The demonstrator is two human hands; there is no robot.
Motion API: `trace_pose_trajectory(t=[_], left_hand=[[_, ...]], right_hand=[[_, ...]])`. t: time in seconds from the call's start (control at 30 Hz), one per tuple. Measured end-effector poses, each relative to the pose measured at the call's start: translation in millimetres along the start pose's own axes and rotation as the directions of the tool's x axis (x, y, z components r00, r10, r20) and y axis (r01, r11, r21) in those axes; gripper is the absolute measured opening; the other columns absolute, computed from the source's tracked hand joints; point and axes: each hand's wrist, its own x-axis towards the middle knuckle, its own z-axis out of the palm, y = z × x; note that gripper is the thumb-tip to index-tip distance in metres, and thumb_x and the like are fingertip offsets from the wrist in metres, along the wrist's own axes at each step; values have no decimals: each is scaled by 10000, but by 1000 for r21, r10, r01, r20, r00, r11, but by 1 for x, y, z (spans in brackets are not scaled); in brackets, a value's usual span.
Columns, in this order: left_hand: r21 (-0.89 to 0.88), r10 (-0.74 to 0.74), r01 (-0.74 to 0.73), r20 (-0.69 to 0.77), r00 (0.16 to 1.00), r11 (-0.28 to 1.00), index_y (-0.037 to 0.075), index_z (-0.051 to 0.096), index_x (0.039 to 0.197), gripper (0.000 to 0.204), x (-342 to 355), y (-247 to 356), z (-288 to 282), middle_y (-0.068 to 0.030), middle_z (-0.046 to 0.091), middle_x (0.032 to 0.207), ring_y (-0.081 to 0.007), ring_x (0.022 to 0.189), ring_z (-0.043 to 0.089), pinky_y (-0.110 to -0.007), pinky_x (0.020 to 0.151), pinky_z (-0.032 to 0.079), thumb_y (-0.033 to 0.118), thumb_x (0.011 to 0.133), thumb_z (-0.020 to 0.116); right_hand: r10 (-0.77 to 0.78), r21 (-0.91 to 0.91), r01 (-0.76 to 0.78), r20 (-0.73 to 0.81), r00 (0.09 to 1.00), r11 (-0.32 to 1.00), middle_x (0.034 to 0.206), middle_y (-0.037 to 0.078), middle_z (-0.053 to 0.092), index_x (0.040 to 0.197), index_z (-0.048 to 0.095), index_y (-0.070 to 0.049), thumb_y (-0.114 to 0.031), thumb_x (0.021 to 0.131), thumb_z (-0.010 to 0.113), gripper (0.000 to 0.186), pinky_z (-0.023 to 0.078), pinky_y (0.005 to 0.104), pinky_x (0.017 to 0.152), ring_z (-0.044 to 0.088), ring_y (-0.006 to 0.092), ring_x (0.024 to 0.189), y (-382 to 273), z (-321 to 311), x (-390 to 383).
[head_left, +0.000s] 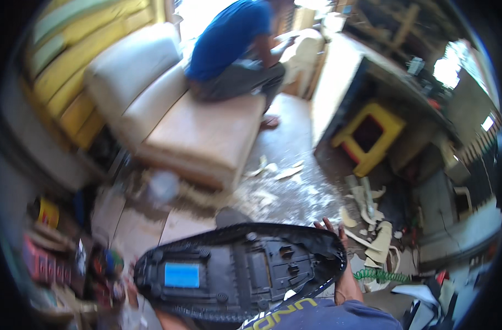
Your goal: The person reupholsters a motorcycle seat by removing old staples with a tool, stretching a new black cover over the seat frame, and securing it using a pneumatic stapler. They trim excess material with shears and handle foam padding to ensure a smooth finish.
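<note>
Black seat base (229, 275), left hand (132, 295) mostly hidden

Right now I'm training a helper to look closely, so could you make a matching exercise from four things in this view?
Things:
1. Black moulded base
2. Coiled hose
3. Slotted crate
4. Padded chair

Place or colour:
A. Pink
B. Beneath the seated co-worker
C. Between the left hand and right hand
D. Green

Pairs: 1-C, 2-D, 3-A, 4-B
</note>
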Motion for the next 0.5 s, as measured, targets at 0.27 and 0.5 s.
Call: trace_pose_trajectory(t=[0.27, 0.5], left_hand=[[452, 127, -93, -47, 991, 887, -65, 616, 1268, 697, -32, 127, -11, -243, 658, 1195, -359, 1150, 620, -434, 978, 457, 565, 1032, 434], [769, 41, -154, 165, 985, 620, -112, 661, 1179, 858, -64, 123, -14, -376, 635, 1163, -510, 1146, 585, -501, 995, 438, 664, 1014, 338]], right_hand=[[-451, -534, 397, 33, 892, 747, 1510, 154, 487, 1506, 402, 26, -532, 1091, 284, 705, 349, 373, 1181, 495, 248, 1362, -49, 88, -2], [-475, -932, -331, -361, 802, 149, 1339, 232, 634, 1328, 577, 77, -583, 1048, 352, 752, 435, 402, 1055, 610, 377, 1214, -53, 26, 58]])
